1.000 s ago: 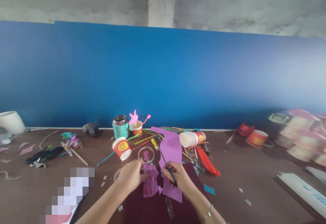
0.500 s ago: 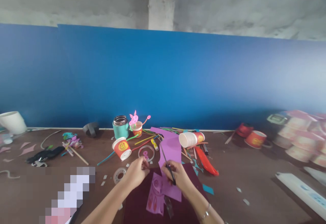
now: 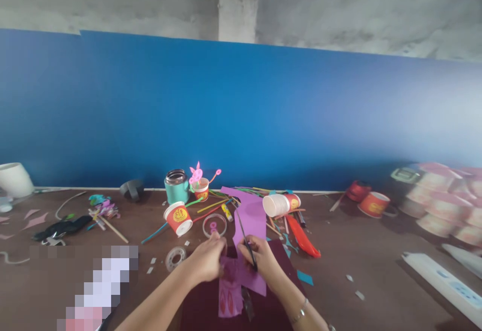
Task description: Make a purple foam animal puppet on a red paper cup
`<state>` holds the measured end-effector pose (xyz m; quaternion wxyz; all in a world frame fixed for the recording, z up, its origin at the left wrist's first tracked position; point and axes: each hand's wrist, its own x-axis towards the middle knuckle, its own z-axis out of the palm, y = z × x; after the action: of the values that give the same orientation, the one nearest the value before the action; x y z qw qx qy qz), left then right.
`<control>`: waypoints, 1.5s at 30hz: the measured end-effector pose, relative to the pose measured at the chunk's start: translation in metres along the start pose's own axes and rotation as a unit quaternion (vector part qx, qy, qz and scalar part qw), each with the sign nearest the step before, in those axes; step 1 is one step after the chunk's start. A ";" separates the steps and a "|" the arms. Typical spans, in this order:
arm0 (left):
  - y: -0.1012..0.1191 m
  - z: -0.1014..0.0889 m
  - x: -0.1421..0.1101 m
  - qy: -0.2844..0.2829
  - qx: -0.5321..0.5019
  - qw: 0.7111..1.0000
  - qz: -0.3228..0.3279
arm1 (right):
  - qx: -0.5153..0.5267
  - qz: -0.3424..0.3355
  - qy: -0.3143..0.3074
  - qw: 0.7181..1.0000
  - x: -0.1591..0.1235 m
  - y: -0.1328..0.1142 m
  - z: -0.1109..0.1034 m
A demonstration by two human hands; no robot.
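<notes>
My left hand (image 3: 206, 261) is closed, pinching the top of a pink paper cutout (image 3: 229, 293) with red shapes drawn on it. My right hand (image 3: 259, 258) is closed round black scissors (image 3: 245, 243), whose blades point up and away over a purple paper sheet (image 3: 251, 223). Both hands meet over a dark maroon sheet (image 3: 211, 306) on the brown table (image 3: 357, 250). A strip of the purple paper hangs under my right hand.
Behind the hands: a clear dish (image 3: 214, 224), a tape roll (image 3: 175, 257), red paper cups (image 3: 177, 218), a stack of cups lying on its side (image 3: 280, 204), a teal jar (image 3: 176, 187), coloured straws, a red blade-shaped object (image 3: 304, 237). A white power strip (image 3: 444, 283) lies right. A blue wall stands behind.
My left hand let the cutout drop onto the maroon sheet, drew back, then returned and pinched it beside my right hand. The scissors hand hardly moved.
</notes>
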<state>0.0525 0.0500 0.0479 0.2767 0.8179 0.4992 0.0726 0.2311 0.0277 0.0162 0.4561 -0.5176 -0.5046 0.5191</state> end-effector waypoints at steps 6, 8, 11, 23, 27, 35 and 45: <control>-0.013 -0.017 0.004 0.098 -0.136 0.986 -0.007 | 0.025 0.008 -0.004 1.000 0.000 0.000 0.003; -0.015 -0.018 0.005 0.149 -0.258 0.954 -0.032 | 0.049 -0.003 -0.013 0.999 0.000 0.001 0.005; -0.015 -0.014 0.007 0.168 -0.402 0.897 -0.069 | 0.070 -0.030 -0.012 0.997 0.002 0.004 0.006; -0.003 0.002 0.007 0.201 -0.603 0.769 -0.064 | 0.140 -0.003 0.072 0.987 0.001 -0.005 -0.003; -0.003 0.015 0.009 0.238 -0.591 0.767 -0.077 | 0.182 -0.032 0.154 0.971 0.003 -0.004 -0.006; 0.021 0.024 0.006 0.224 -0.368 0.901 0.046 | 0.176 -0.066 0.147 0.971 0.003 -0.006 -0.008; 0.014 0.038 0.024 0.237 -0.672 0.700 -0.054 | 0.072 -0.030 -0.042 0.996 -0.008 -0.011 0.005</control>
<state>0.0900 0.0513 0.0191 0.6285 0.3423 0.4104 0.5652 0.2259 0.0200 0.0280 0.4860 -0.4460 -0.4995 0.5616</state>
